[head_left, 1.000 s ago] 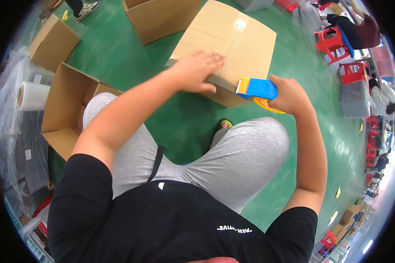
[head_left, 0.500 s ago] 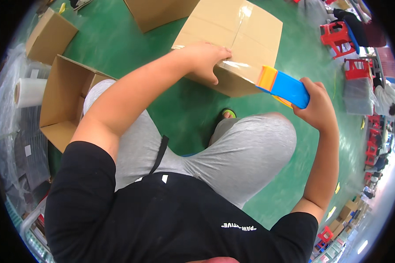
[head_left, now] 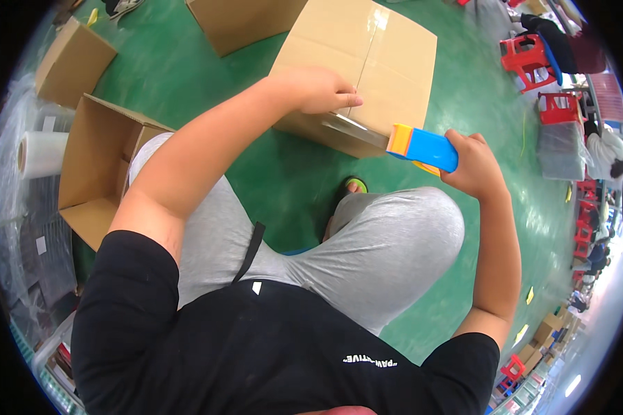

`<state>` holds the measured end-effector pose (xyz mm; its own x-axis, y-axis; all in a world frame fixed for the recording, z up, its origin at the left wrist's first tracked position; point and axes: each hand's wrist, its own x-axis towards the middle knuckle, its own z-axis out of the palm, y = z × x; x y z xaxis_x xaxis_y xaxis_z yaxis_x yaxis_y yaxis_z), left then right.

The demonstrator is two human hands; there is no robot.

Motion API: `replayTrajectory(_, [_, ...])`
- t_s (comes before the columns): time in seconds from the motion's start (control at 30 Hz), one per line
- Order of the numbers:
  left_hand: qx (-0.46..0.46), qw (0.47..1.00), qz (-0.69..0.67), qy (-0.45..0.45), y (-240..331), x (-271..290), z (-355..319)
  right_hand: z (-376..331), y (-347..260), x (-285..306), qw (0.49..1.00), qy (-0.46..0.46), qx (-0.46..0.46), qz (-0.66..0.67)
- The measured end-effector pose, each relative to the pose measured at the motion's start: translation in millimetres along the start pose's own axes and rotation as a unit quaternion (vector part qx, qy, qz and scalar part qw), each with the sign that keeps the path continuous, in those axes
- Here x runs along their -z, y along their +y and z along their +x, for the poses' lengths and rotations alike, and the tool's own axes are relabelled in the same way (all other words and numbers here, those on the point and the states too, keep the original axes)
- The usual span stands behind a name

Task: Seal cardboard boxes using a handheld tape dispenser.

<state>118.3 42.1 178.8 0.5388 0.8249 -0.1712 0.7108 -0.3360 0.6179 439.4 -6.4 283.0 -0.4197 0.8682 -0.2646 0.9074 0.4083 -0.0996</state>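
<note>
A closed cardboard carton [head_left: 387, 66] stands on the floor in front of my knees, with a taped seam along its top. My left hand [head_left: 318, 91] rests on its near top edge, fingers partly extended and thumb beside them. Gripped in my right hand [head_left: 474, 166] is a blue and orange tape dispenser [head_left: 426, 149], its orange end against the carton's near right corner. A shiny strip of clear tape [head_left: 349, 126] runs along the near edge between the left hand and the dispenser. The left fingers' undersides are hidden.
An open carton [head_left: 93, 166] stands by my left knee, and two more cartons lie farther off, one at the far left [head_left: 73, 62] and one at the top [head_left: 249, 24]. A plastic film roll [head_left: 45, 153] sits at the left. Red stools [head_left: 529, 59] and people line the right.
My right hand and the dispenser have moved left and slightly down, towards the carton's near edge. My left thumb has lifted from the near side to the top edge.
</note>
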Motion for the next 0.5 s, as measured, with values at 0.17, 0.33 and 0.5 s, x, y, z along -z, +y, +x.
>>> replayTrajectory(0.17, [0.062,0.992,0.108,0.009,41.7,-13.9,19.0,4.9,2.8,4.6,0.997,-0.008,0.037,-0.063])
replayTrajectory(0.33, [0.001,0.953,0.206,0.222,40.2,-89.3,59.2,2.5,23.9,-21.3,0.998,0.008,0.06,-0.029])
replayTrajectory(0.5, [0.093,0.945,0.267,0.167,23.0,-71.2,44.9,10.2,20.9,-22.1,0.997,0.024,0.079,0.012])
